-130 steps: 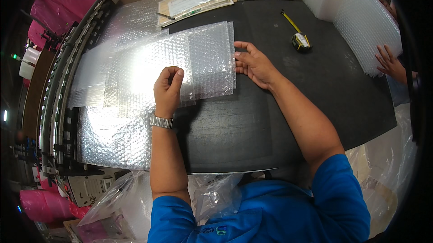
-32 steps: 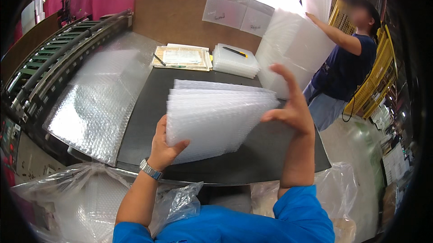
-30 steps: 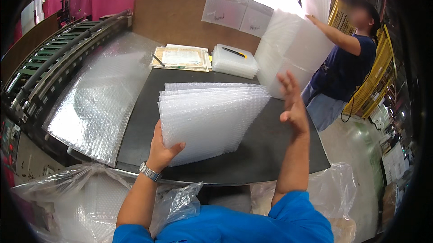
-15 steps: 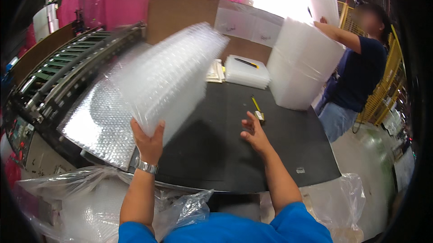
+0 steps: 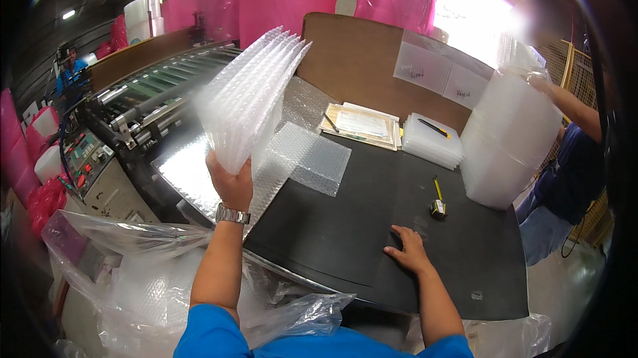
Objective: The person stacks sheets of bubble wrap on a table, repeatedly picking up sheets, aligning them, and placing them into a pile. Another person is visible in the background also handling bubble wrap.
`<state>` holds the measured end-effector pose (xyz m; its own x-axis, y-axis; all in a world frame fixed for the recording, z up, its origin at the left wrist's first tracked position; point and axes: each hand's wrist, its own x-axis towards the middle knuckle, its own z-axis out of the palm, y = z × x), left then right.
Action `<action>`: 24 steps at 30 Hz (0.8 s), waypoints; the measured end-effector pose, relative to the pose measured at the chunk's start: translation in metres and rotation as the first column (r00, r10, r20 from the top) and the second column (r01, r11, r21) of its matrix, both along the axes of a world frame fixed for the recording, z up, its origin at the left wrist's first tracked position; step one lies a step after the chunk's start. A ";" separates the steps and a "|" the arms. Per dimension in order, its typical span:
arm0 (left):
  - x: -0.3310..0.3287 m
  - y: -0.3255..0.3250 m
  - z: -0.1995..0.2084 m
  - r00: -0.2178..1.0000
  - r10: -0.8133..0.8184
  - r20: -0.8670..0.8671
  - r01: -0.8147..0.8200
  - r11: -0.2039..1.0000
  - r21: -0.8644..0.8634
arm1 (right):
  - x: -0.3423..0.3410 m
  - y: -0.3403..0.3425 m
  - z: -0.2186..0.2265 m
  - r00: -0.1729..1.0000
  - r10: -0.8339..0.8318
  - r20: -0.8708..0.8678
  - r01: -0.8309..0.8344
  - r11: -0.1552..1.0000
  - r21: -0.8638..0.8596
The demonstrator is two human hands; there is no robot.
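Observation:
Gripped at its lower edge by my left hand (image 5: 230,177), a stack of bubble wrap sheets (image 5: 251,86) stands raised, its layers fanning apart at the top. Under and beside it, a loose bubble wrap sheet (image 5: 312,157) lies partly on the black tabletop (image 5: 319,232). My right hand (image 5: 411,250) holds nothing; its fingers are apart and low over the table. Beyond that hand lies a yellow tape measure (image 5: 437,209) with some of its blade out.
A small stack of clear sheets (image 5: 432,142) bears a black-and-yellow cutter (image 5: 434,128). Papers (image 5: 362,124) with a pen lie beside it. A tall bubble wrap stack (image 5: 508,135) stands at right, a co-worker's hand (image 5: 543,84) at its top. A roller machine (image 5: 166,102) borders the left.
My left hand has swung the stack more upright, and its layers now spread. A loose sheet has come into sight on the table. My right hand has lowered. The view has turned left.

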<state>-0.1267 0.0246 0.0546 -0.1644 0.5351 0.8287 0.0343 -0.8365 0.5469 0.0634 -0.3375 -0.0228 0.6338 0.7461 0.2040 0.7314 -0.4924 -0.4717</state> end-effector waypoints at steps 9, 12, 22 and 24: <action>-0.014 0.012 0.006 0.981 0.181 -0.064 -0.175 0.980 0.091 | 0.001 -0.001 -0.002 1.000 0.012 0.025 -0.012 1.000 0.007; -0.018 0.015 0.008 0.962 0.260 -0.087 -0.246 0.959 0.141 | 0.001 -0.002 -0.005 0.999 0.011 0.050 -0.011 1.000 0.011; -0.019 0.015 0.014 0.965 0.249 -0.081 -0.236 0.962 0.138 | 0.001 -0.003 -0.004 0.998 0.026 0.058 -0.027 0.999 0.024; -0.019 0.012 0.017 0.964 0.254 -0.083 -0.241 0.960 0.143 | 0.001 -0.003 -0.003 0.999 0.026 0.031 -0.026 0.999 0.020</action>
<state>-0.1459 0.0366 0.0720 -0.1907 0.3743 0.9075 0.2981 -0.8587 0.4168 0.0643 -0.3406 -0.0253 0.6073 0.7578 0.2387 0.7583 -0.4633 -0.4586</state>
